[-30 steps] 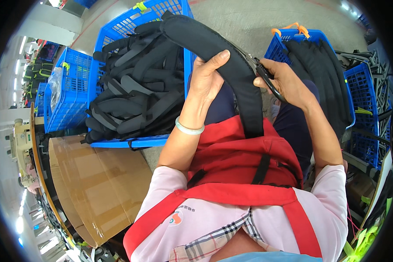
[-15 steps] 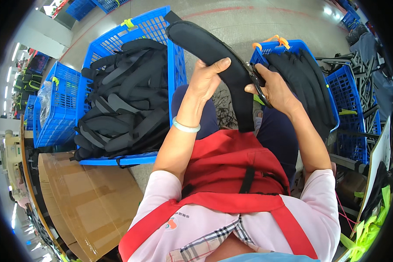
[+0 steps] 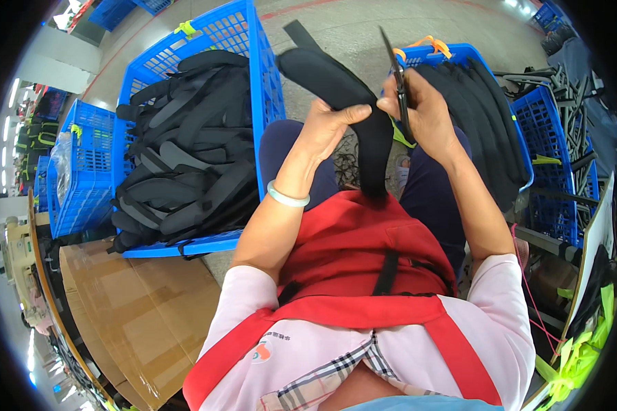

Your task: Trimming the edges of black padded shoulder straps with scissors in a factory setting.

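Observation:
My left hand (image 3: 325,131) grips a curved black padded strap (image 3: 329,77) near its middle, thumb on top. The strap's far end, with a flat webbing tab, points up and left; its lower end hangs over the red apron (image 3: 349,229). To the right of the strap, my right hand (image 3: 428,118) is closed around a pair of dark scissors (image 3: 392,56), blades pointing up and away. The blades stand apart from the strap. Part of the scissor handles is hidden by my fingers.
A blue basket (image 3: 272,82) of jumbled black straps stands at left, and another blue basket (image 3: 472,51) with straps laid in line is at right. Flattened cardboard (image 3: 144,315) lies lower left. Dark scraps (image 3: 347,161) litter the floor between my knees.
The scissors have come away from the strap's edge and swung so their blades point upward. The strap has tilted and bent a little, still in my left hand.

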### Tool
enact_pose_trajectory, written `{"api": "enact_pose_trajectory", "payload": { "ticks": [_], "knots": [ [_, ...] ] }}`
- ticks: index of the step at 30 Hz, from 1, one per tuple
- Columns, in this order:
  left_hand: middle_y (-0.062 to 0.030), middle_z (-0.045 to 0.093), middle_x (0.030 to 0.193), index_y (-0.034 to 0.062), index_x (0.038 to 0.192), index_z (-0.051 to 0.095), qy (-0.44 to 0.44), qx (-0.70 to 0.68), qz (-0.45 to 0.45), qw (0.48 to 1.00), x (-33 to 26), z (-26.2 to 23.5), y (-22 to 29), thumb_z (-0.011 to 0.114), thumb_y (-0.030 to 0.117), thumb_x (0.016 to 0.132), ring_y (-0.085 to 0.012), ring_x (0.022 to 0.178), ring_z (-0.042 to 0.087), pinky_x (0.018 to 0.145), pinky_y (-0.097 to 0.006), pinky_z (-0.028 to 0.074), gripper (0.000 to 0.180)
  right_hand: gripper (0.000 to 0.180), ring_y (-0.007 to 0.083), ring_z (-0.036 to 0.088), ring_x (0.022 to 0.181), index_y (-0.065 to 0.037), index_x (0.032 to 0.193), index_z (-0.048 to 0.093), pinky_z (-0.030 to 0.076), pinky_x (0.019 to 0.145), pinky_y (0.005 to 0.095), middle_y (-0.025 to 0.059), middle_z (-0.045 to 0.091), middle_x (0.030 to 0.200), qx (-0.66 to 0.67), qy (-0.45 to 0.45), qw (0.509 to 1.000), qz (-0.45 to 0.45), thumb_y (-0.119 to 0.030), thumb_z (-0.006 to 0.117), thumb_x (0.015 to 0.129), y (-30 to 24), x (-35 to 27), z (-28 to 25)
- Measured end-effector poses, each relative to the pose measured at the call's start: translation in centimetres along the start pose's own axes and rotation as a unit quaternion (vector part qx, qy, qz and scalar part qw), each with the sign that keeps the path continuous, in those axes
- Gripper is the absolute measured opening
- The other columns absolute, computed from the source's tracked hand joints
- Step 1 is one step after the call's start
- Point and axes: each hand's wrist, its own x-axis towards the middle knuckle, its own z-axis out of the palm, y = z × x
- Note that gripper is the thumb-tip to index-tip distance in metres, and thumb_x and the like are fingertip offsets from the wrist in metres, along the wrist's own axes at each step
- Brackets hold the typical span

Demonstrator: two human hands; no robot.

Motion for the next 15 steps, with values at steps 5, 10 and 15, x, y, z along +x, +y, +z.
{"api": "enact_pose_trajectory", "payload": {
  "ticks": [5, 10, 15],
  "knots": [
    [-0.0021, 0.063, 0.102, -0.0007, 0.112, 0.06, 0.0, 0.249, -0.019, 0.968, -1.2, 2.7, -2.2, 0.081, 0.01, 0.072, -0.0145, 0.099, 0.058, 0.088, -0.03, 0.047, 0.046, 0.034, 0.0057, 0.045, 0.066, -0.002, 0.087, 0.058, 0.039, 0.061, 0.0221, -0.0019, 0.052, 0.07, -0.001, 0.019, 0.998, -0.062, -0.025, 0.081, 0.076, -3.4, 0.8, -0.2],
    [-0.0026, 0.062, 0.103, -0.0013, 0.119, 0.054, 0.118, 0.453, 0.177, 0.866, -1.5, 2.5, -0.3, 0.081, 0.011, 0.074, -0.0145, 0.101, 0.057, 0.089, -0.03, 0.046, 0.053, 0.022, 0.0033, 0.043, 0.063, -0.004, 0.08, 0.058, 0.037, 0.057, 0.0198, -0.0044, 0.049, 0.066, 0.089, 0.076, 0.993, -0.026, -0.017, 0.076, 0.083, -2.0, 0.3, 0.0],
    [-0.0047, 0.067, 0.097, 0.0008, 0.111, 0.061, 0.034, 0.101, -0.017, 0.994, -3.8, 2.4, -0.3, 0.073, 0.007, 0.082, -0.0111, 0.085, 0.063, 0.078, -0.026, 0.052, 0.031, 0.019, 0.0011, 0.045, 0.061, -0.006, 0.083, 0.058, 0.036, 0.055, 0.0182, -0.0042, 0.05, 0.064, 0.184, 0.036, 0.978, 0.089, -0.019, 0.072, 0.087, -0.5, -2.9, 1.9]
  ]
}}
